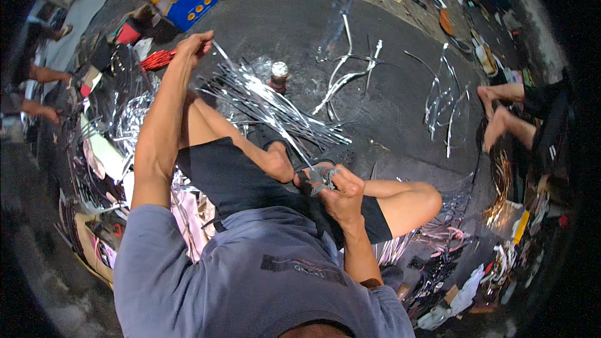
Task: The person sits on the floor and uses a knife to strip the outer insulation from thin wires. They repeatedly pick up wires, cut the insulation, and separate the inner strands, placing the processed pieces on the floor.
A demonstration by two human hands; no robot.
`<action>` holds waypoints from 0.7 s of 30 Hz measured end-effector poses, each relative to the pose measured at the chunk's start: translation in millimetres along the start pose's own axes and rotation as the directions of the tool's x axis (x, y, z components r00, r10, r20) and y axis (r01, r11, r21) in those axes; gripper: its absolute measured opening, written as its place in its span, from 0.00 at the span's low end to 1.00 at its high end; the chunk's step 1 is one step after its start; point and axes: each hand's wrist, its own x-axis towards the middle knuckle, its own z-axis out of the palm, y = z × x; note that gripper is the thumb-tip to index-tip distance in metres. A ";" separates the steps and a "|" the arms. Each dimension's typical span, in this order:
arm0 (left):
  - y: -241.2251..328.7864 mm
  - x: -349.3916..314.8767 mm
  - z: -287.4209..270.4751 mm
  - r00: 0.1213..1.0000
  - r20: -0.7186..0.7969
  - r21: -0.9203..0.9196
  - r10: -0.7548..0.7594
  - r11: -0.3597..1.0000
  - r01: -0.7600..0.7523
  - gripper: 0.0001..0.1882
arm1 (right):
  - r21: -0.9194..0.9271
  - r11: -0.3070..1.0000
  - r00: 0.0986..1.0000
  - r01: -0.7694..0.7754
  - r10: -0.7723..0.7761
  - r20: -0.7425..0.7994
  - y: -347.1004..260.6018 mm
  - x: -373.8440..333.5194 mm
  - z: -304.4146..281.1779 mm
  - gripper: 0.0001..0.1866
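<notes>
My left hand point(196, 48) is raised at the upper left, its fingers closed on the end of a thin silver strip point(221, 54). That strip slants down over a loose heap of shiny silver strips point(269, 99) on the dark ground. Low in front of me, my right hand point(343, 193) is closed around a grey, cloth-like bundle point(322, 178) beside my foot. A silver length point(299, 149) runs from the heap to this bundle; I cannot tell if it is the same strip. Dark clogs point(339, 156) lie between heap and hand.
A small can-like container point(279, 76) stands behind the heap. Other strips point(350, 75) lie farther right. A yellow and blue box point(188, 1) is at the far left, near red strands point(158, 59). Another person's bare feet point(496, 125) rest at right; scrap surrounds me.
</notes>
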 end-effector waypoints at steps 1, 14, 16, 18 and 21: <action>-7.0 15.6 -1.6 0.997 -0.061 0.034 -0.040 0.999 0.042 0.06 | 0.000 0.999 0.999 -0.035 0.035 -0.001 2.1 -6.2 -2.0 0.10; -125.9 80.3 -27.3 0.817 -0.570 0.305 -0.085 0.902 0.307 0.19 | -0.051 0.951 0.936 -0.304 0.308 0.168 45.5 -69.7 -26.0 0.14; -127.3 78.8 -31.3 0.789 -0.613 0.427 -0.033 0.826 0.367 0.23 | -0.065 0.955 0.929 -0.289 0.296 0.223 52.4 -67.0 -31.0 0.13; -124.6 72.5 -29.3 0.774 -0.633 0.519 0.013 0.749 0.411 0.26 | -0.121 0.903 0.890 -0.413 0.428 0.156 67.2 -50.9 -37.6 0.12; -110.4 61.3 -12.8 0.761 -0.635 0.661 0.128 0.600 0.451 0.32 | 0.164 0.843 0.832 -0.512 0.534 -0.147 125.0 9.3 -50.7 0.07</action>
